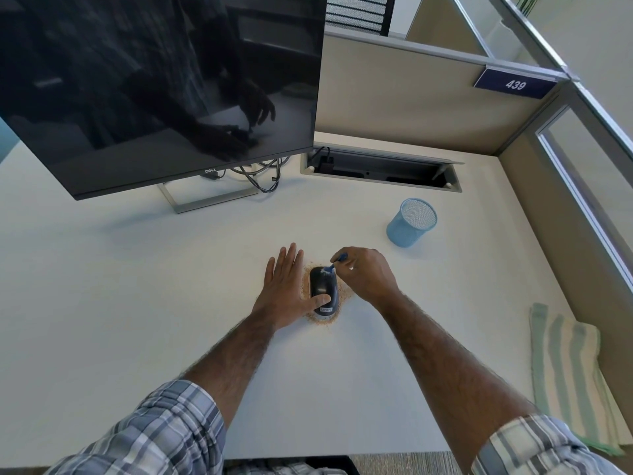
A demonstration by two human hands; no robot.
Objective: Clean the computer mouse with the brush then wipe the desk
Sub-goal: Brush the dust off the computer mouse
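pinning the computer mouse [323,291] at centre frame, your left hand [287,289] lies flat on the desk [137,286] beside it, fingers spread, thumb pressed on the mouse's near end. your right hand [368,274] is pinched shut on the small blue brush [335,264], its bristles touching the mouse's far end. tan crumbs [345,296] ring the mouse. the mouse looks light, hard and smooth, so it will likely skate under strokes; hold it by the sides or keep that thumb down. the brush is thin and stiff-handled, best gripped near the bristles. the striped cloth [568,365] at lower right is soft and limp; bunch it to wipe. a blue mesh cup [411,223] stands right of centre.
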